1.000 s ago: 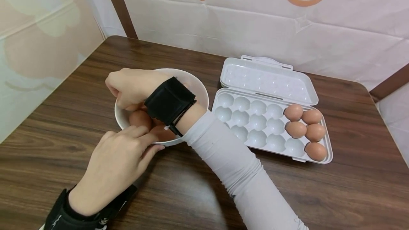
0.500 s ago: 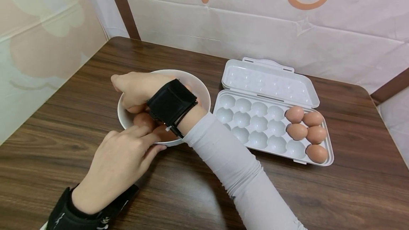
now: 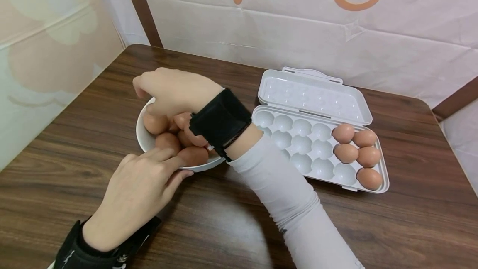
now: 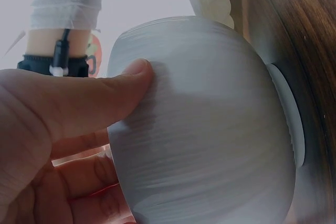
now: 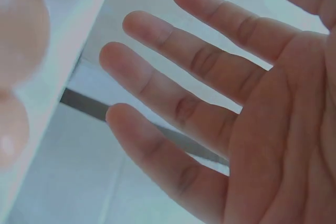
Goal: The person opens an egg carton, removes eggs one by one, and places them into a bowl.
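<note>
My left hand (image 3: 138, 192) grips the near rim of a white bowl (image 3: 140, 132), its thumb pressed on the outer wall and the other fingers over the rim, as the left wrist view of the bowl (image 4: 210, 119) shows. Several brown eggs (image 3: 194, 156) lie inside. Over the bowl's far side is my right hand (image 3: 179, 92), palm toward the eggs. In the right wrist view its fingers (image 5: 152, 77) are spread and hold nothing; blurred eggs (image 5: 18, 35) sit apart from them at the left. The right hand and wrist hide part of the bowl.
Right of the bowl lies an egg carton (image 3: 301, 144) with its lid (image 3: 317, 94) folded back. Several brown eggs (image 3: 346, 153) fill its right end; many cups hold none. A fabric wall (image 3: 239, 32) stands behind the wooden table (image 3: 209, 223).
My right hand has lifted and its wrist has shifted right, baring more eggs in the bowl. The left hand keeps its grip on the rim. The carton and its eggs stay the same.
</note>
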The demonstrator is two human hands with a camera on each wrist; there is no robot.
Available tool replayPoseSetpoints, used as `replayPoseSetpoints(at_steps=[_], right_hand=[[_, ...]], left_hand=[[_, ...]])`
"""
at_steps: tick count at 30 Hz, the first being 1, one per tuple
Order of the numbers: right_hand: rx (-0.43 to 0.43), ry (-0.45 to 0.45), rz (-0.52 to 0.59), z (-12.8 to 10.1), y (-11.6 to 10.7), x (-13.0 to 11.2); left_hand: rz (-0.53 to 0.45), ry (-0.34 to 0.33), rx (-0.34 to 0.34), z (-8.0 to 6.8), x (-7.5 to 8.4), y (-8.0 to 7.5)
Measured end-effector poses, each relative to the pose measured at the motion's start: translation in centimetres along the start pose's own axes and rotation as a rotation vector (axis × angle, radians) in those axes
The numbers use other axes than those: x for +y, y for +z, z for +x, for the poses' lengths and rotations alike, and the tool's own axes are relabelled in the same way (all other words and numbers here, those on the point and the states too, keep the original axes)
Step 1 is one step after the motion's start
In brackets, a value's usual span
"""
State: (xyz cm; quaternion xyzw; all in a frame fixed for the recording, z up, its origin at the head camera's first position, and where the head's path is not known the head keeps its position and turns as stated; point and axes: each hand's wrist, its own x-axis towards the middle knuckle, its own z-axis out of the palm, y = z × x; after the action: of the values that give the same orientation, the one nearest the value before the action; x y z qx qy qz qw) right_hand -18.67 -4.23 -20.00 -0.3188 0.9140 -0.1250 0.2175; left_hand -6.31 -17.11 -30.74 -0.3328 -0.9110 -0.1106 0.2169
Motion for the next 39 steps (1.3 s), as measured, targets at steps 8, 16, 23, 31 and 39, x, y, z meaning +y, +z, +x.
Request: replayPoseSetpoints(at_steps=[8,16,23,31,39], right_hand=[[0.156,-0.043,-0.064,-4.5,-1.4,2.0],[0.355,-0.103,-0.044,-9.2,-1.4,4.9],[0.460,-0.054,0.011,-13.1,0.1,7.8],[0.542,0.129,0.074,-17.8,1.2,11.2],[0.457,0.381,0.103,-21.3,2.7,14.7]], left_hand=[[-0.014,-0.046,-0.024,-0.1,-0.2,-0.2],[-0.023,-0.053,-0.020,-0.1,-0.2,-0.4],[-0.021,-0.051,-0.011,-0.4,-0.6,-0.6],[-0.032,-0.041,-0.002,-0.5,-0.9,-0.6],[-0.044,-0.028,-0.015,-0.5,-1.2,-0.8]])
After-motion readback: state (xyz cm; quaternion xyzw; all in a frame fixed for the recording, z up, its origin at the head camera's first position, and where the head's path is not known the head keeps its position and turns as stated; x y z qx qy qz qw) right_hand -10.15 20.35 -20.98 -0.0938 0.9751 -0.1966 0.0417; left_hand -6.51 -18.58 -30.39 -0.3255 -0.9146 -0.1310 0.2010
